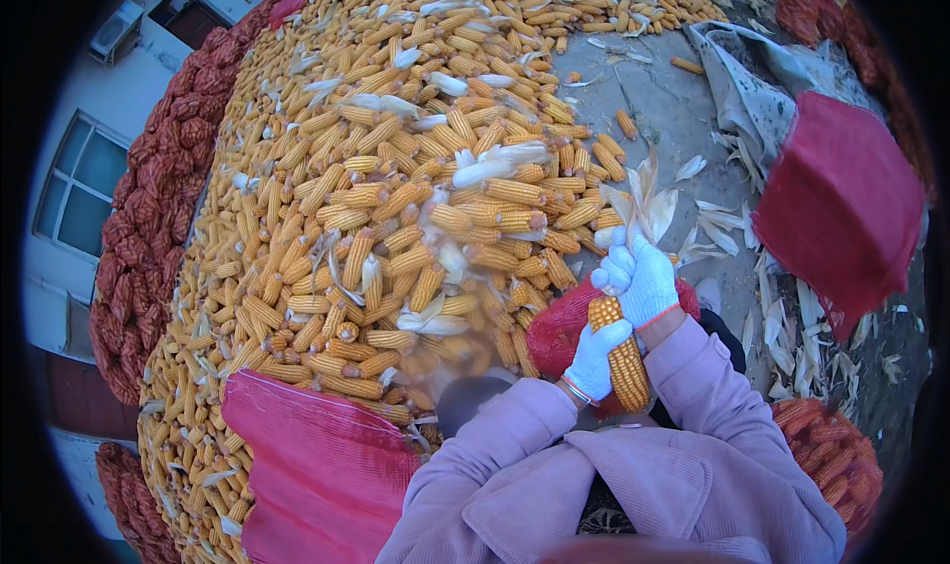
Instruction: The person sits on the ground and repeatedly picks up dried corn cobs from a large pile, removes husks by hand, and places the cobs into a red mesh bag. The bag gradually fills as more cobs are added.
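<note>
My left hand [592,362], in a white glove, is closed round an ear of corn [627,368] with yellow kernels bared, tilted in front of my chest. My right hand [641,279], gloved too, is closed on the pale dry husk [645,206], whose leaves fan out beyond the fingers. The hand hides where husk and ear meet. Under my hands lies a red mesh sack [556,334]. A great pile of husked corn [346,218] spreads ahead and to my left, with bits of white husk among the ears.
Red mesh sacks full of corn [163,183] are stacked along the left, by a pale building [74,168]. Another full sack [826,457] stands at the lower right. Red cloth [836,203] and loose husks [782,341] lie on the grey ground to my right; more red mesh [307,465] lies left.
</note>
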`<state>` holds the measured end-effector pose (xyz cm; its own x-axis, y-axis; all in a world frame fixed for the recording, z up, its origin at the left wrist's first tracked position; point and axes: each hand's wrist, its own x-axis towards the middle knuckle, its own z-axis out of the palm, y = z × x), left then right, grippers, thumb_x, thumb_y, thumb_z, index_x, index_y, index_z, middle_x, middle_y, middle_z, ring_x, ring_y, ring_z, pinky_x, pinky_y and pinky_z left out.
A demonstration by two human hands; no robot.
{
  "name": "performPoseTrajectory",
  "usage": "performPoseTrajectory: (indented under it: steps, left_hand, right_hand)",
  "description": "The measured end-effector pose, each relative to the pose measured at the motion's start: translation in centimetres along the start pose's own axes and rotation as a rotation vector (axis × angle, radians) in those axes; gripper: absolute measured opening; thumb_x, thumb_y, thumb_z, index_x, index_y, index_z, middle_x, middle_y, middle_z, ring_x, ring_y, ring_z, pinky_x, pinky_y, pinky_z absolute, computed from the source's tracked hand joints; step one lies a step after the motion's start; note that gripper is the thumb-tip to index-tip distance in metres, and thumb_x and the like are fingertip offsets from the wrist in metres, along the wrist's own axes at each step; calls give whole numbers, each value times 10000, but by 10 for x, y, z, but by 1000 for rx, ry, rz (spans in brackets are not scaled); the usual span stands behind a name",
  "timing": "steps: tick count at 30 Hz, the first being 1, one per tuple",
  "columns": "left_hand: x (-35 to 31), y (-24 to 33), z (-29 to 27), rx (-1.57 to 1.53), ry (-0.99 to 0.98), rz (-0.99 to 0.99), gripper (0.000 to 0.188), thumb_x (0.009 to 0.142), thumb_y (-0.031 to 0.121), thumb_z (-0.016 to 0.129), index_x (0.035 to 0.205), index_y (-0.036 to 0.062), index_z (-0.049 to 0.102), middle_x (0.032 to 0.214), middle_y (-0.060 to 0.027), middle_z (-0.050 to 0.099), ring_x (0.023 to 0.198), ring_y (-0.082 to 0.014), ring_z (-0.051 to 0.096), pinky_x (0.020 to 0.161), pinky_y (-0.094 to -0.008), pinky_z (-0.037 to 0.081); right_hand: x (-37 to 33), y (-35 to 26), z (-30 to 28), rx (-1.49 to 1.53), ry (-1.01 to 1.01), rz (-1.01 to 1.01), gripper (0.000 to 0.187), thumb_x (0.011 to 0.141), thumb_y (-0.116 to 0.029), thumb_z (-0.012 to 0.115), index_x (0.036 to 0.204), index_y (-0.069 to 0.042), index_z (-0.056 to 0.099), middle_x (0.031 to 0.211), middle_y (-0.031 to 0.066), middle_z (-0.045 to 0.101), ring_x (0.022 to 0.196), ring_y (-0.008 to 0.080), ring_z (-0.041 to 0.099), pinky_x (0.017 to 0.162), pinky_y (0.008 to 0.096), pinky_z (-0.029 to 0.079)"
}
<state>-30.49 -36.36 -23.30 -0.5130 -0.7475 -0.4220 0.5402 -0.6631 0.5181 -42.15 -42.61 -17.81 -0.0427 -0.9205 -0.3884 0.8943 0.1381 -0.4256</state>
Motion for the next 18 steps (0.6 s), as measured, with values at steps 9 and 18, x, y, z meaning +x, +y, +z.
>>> performPoseTrajectory:
  steps: [9,18]
  left_hand:
    - [-5,60,3,1186,-592,88,505,714,196,839,1132,22,616,949,-77,689,901,-230,689,840,-358,544]
    - [-18,71,-3,928,-325,370,413,822,207,803,1139,51,588,937,-70,685,908,-209,696,849,-345,550]
  right_hand:
    - [-36,-42,-17,-4,-344,412,392,1086,-438,423,948,-107,581,529,-60,303,411,92,268,458,290,304]
    - [-64,-131,-82,-1141,305,-768,363,986,-196,664,1289,-43,534,879,64,612,720,145,587,636,280,488]
